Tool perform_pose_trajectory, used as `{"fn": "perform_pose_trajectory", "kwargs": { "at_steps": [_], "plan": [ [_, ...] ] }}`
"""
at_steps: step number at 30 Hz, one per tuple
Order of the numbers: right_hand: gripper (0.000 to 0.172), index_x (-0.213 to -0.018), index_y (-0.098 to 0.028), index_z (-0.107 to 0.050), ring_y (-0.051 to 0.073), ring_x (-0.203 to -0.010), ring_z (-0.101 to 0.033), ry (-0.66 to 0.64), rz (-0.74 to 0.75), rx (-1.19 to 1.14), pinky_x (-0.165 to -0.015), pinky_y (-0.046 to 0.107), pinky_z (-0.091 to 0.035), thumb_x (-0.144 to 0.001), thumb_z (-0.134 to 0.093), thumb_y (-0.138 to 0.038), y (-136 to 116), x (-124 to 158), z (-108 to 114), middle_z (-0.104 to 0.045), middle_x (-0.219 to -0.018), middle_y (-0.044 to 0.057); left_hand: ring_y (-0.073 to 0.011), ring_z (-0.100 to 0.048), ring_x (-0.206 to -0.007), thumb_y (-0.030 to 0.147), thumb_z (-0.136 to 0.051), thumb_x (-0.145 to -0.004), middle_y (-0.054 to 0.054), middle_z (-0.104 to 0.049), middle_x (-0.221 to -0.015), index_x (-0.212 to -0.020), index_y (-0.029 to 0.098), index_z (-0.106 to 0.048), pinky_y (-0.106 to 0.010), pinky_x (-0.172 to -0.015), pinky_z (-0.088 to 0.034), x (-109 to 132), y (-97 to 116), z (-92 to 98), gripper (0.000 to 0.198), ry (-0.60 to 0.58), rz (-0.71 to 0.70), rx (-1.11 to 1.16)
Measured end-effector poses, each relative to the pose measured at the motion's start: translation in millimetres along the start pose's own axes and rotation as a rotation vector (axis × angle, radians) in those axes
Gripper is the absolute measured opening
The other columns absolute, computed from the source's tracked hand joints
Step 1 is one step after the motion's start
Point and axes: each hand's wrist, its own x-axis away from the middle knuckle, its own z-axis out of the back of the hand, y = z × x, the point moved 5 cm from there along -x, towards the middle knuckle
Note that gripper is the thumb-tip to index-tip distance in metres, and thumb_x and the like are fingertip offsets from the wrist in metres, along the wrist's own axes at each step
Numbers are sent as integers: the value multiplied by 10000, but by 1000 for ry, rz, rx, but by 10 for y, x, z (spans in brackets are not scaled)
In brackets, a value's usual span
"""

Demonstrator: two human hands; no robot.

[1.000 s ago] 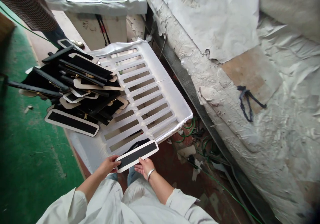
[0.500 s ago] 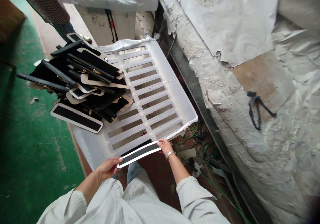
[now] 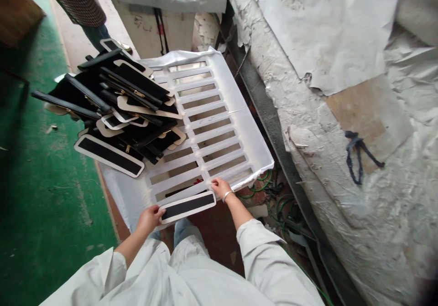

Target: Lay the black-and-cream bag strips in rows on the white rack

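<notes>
1. Two hands hold one black strip (image 3: 188, 206) with a pale border. It lies level at the near edge of a white slotted sheet (image 3: 236, 128), just above the person's lap.
2. Left hand (image 3: 149, 218): fingers closed on the strip's left end, thumb on top.
3. Right hand (image 3: 221, 188): fingers curled at the right end and apparently pinching its corner, though the grip is partly hidden.
4. Handling, as a judgement: the strip looks thin, light and fairly stiff, since it spans between the hands without sagging. Its pale margin at the ends seems the safest place to hold.
5. A loose pile of like strips (image 3: 126, 110) covers the sheet's far left.
6. Green floor (image 3: 41, 196) lies to the left, and a paper-covered tabletop (image 3: 308, 46) to the right.
</notes>
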Motion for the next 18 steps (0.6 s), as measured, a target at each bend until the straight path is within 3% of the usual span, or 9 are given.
{"fn": "perform_pose_trajectory", "kwargs": {
  "at_steps": [4, 8, 13, 18],
  "plan": [
    [157, -851, -145, -611, 148, -772, -585, -80, -9, 135, -781, 350, -462, -783, -665, -276, -52, 51, -79, -626, -799, 2, -93, -439, -536, 458, -655, -599, 23, -431, -608, -709, 143, -513, -293, -594, -534, -3, -44, 13, 363, -15, 42, 166],
    [141, -787, -147, -605, 126, -715, -577, -139, -27, 208, -734, 322, -477, -798, -658, -277, 3, 117, -125, -611, -745, -18, -114, -472, -568, 473, -653, -568, 10, -450, -622, -720, 136, -533, -294, -581, -535, 0, -89, -4, 388, -4, 49, 145],
    [149, -829, -138, -606, 122, -732, -592, -124, -39, 245, -719, 311, -494, -843, -613, -286, 14, 26, -144, -624, -795, -8, -147, -525, -608, 488, -524, -731, -16, -506, -679, -792, 150, -556, -254, -549, -479, 49, -81, -8, 345, 59, -35, -79],
    [134, -845, -144, -617, 144, -801, -597, -56, -41, 281, -779, 339, -476, -841, -608, -277, -43, 28, -172, -638, -829, 8, -204, -540, -634, 430, -557, -767, -52, -519, -590, -624, 161, -535, -285, -621, -383, 98, 105, 84, 306, 107, -113, -511]
  ]
}}
